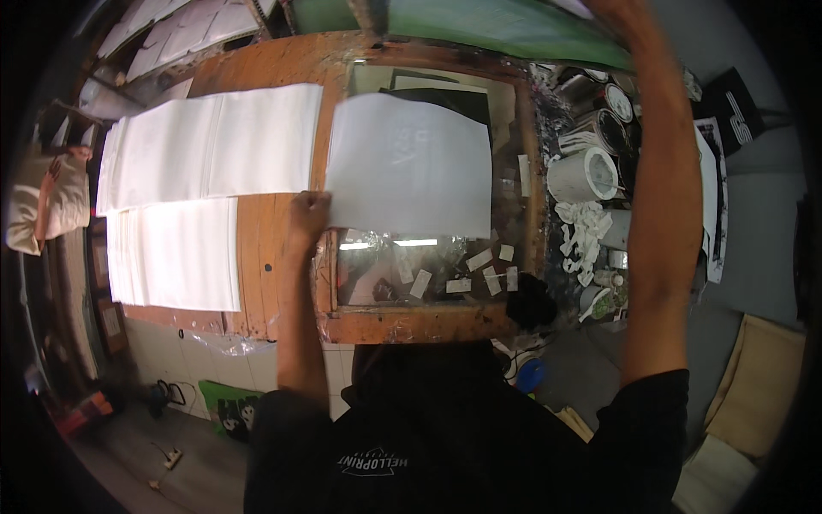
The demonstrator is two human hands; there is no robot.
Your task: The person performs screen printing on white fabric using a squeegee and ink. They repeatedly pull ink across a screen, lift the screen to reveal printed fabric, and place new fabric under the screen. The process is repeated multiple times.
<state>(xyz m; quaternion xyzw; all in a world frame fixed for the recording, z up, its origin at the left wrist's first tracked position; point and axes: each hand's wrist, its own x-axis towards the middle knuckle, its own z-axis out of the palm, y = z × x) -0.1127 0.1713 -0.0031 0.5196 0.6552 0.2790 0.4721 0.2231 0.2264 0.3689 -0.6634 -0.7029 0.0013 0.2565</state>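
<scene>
My left hand (311, 212) is closed on the lower left edge of a white sheet (411, 171), probably paper or thin fabric. The sheet spreads over a glass pane (377, 287) set in a wooden table, its upper edge wavy. Faint marks show on or through it. A dark panel (467, 100) and a pale sheet lie partly under its far side. My right arm reaches up to the far right, and the right hand (615, 10) is cut by the top edge, its fingers hidden. Left of my left hand lie overlapping white sheets (257, 141) and a lower stack (175, 257).
Several small pale pieces (458, 286) lie on the glass near a black cloth-like bundle (532, 301). Along the right stand a white tub (582, 174), cans and crumpled white material (582, 240). Another person (51, 201) in light clothing is at the far left. A green surface (479, 30) lies beyond the table.
</scene>
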